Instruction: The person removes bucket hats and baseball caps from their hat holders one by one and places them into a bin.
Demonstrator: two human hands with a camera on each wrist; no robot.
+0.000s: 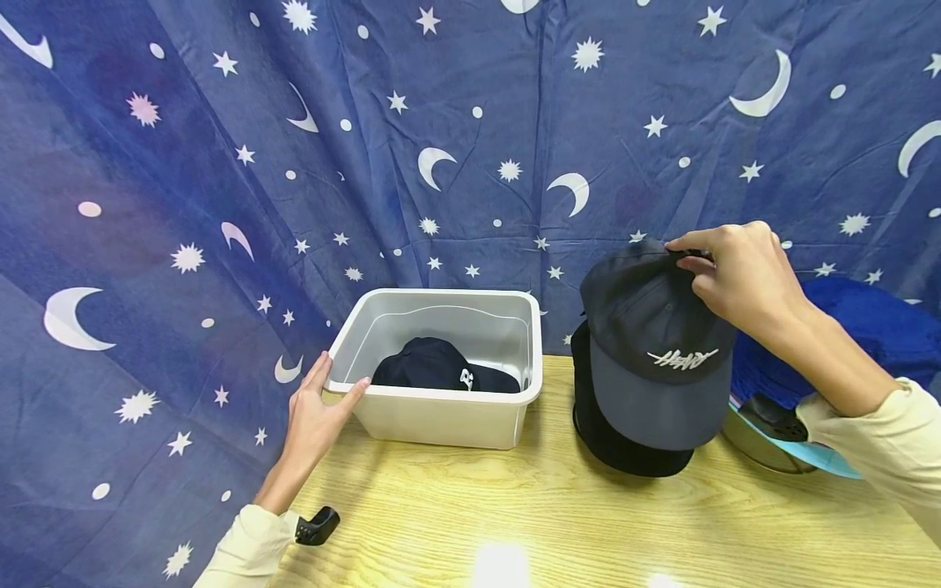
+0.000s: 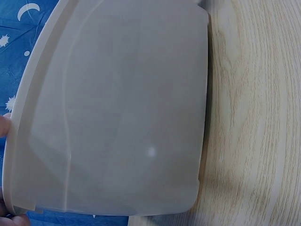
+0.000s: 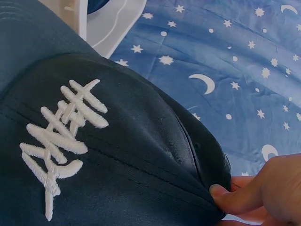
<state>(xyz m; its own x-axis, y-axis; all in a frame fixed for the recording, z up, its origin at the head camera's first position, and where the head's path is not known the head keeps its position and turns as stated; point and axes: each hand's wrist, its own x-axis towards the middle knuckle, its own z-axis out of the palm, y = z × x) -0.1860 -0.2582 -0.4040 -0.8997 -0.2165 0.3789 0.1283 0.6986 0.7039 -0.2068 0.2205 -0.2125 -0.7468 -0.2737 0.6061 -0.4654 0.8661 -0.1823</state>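
Head view: we see the bench (image 1: 412, 523) nearest, then our left hand (image 1: 312, 420), straight fingers touching the grey bin (image 1: 441, 418) at its rim. Our right hand (image 1: 746, 273) pinches the charcoal cap (image 1: 654, 331) by its crown, before a black hat (image 1: 650, 463); picking-up seems the step, next calling for steady fingers clear of that hat. Behind hangs a starry curtain (image 1: 485, 163).

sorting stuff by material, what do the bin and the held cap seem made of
Bin: probably plastic, smooth with low sheen, given its moulded rim. Held cap: likely cotton or similar fabric, mostly matte, creasing softly under raised embroidery.
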